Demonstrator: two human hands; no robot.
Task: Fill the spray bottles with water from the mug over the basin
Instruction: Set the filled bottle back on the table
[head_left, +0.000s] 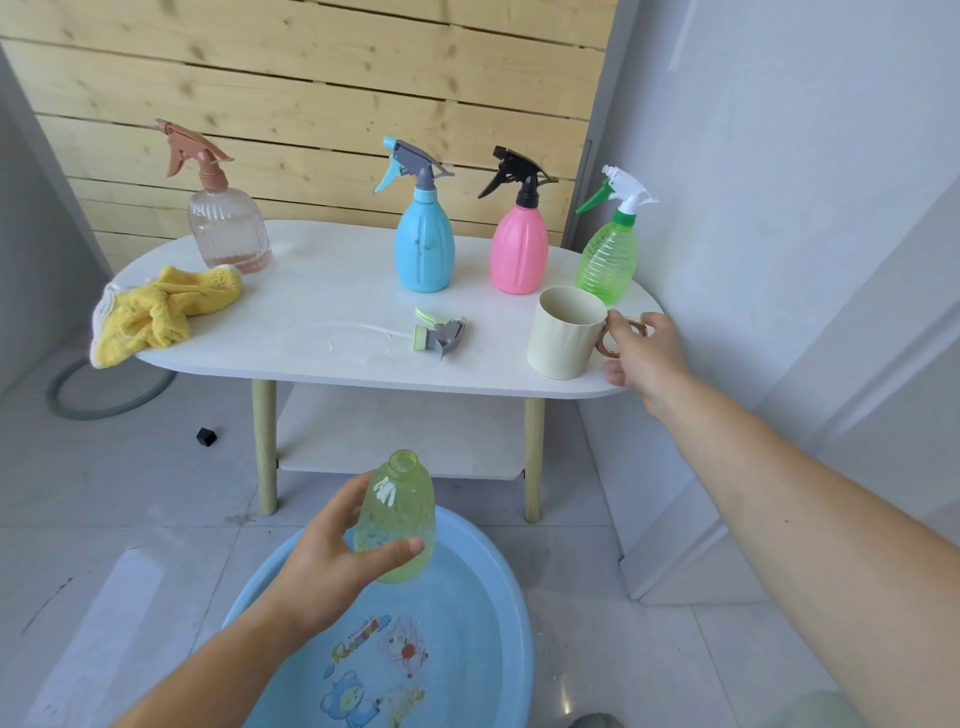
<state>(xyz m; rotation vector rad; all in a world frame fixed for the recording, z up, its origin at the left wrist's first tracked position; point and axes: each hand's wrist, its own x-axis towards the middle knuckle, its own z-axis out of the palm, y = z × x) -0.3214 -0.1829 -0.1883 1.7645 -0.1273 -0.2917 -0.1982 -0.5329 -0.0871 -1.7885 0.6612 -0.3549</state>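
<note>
Over the blue basin (493, 587), our left grip (332, 566) curls round the open bottle (402, 509) as our right grip (649, 358) pinches the mug (563, 338) by its handle on the tabletop (322, 301); we should lift level, pour slowly.

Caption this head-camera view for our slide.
Left hand holds an uncapped green bottle over the basin; right hand grips the mug on the table.

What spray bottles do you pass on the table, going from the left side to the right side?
clear bottle with the brown sprayer → blue bottle → pink bottle → green bottle with the white sprayer
</note>
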